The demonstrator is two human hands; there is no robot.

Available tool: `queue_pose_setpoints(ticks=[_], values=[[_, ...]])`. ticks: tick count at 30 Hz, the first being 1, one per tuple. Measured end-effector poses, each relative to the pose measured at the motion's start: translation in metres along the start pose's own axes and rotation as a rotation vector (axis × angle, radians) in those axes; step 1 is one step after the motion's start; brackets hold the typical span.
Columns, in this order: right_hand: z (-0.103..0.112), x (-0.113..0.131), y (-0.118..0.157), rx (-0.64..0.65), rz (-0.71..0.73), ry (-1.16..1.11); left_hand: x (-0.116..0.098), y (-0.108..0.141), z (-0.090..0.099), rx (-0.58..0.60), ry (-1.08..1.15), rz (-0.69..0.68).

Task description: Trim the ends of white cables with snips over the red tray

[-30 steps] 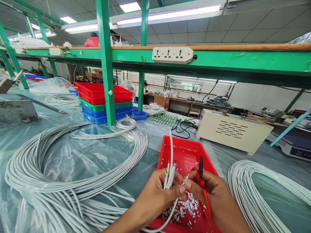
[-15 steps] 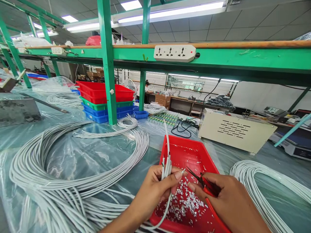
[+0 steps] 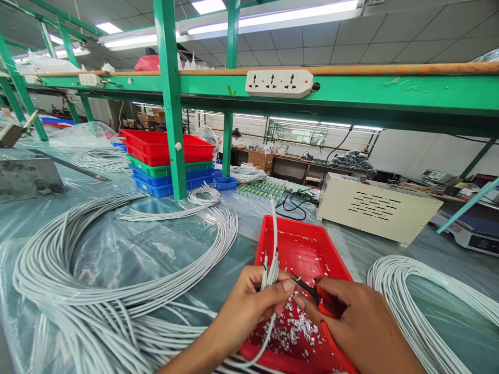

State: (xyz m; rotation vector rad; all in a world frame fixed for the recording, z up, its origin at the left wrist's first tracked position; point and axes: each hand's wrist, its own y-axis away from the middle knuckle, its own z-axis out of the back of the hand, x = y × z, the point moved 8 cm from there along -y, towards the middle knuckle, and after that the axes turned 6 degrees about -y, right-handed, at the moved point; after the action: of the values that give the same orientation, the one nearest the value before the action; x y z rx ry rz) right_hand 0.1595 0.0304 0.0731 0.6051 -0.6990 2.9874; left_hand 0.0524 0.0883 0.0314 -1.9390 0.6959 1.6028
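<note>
My left hand (image 3: 259, 298) is closed around several white cables (image 3: 272, 272), whose cut ends stick up above the fingers. One cable end pokes out between its thumb and forefinger toward the right. My right hand (image 3: 346, 317) grips red-handled cutters (image 3: 329, 306), and their dark, narrow jaws meet that cable end at the left fingertips. Whether the jaws are fully closed on it I cannot make out. Both hands are above a red tray (image 3: 331, 244), in which small silvery-white scraps (image 3: 298, 330) lie scattered.
A big coil of white cable (image 3: 50, 259) covers the left of the bench, and another coil (image 3: 413, 291) lies at the right. Stacked red, green and blue bins (image 3: 167, 148) stand behind a green post (image 3: 171, 104). A beige metal box (image 3: 378, 208) sits at the back right.
My right hand has moved slightly left, bringing the cutter jaws from just beside the cable end onto it. The cables in my left hand have shifted a little to the right.
</note>
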Motion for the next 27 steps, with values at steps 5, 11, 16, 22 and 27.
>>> queue_pose_setpoints(ticks=[5,11,16,22,27], values=[[0.003,0.001,0.000,-0.027,0.007,-0.004,-0.001,0.000,-0.001,0.031,-0.026,-0.025],[0.006,0.004,-0.001,-0.048,0.069,0.013,-0.005,-0.001,-0.002,0.059,-0.069,-0.055],[0.004,0.002,0.000,-0.047,0.077,0.008,-0.008,-0.003,0.004,-0.015,0.013,-0.056],[-0.005,-0.004,0.002,0.003,0.054,0.042,-0.017,0.004,0.011,-0.186,-0.211,-0.160],[-0.005,-0.007,0.007,0.024,-0.089,0.072,-0.029,0.014,0.009,-0.302,-0.473,-0.310]])
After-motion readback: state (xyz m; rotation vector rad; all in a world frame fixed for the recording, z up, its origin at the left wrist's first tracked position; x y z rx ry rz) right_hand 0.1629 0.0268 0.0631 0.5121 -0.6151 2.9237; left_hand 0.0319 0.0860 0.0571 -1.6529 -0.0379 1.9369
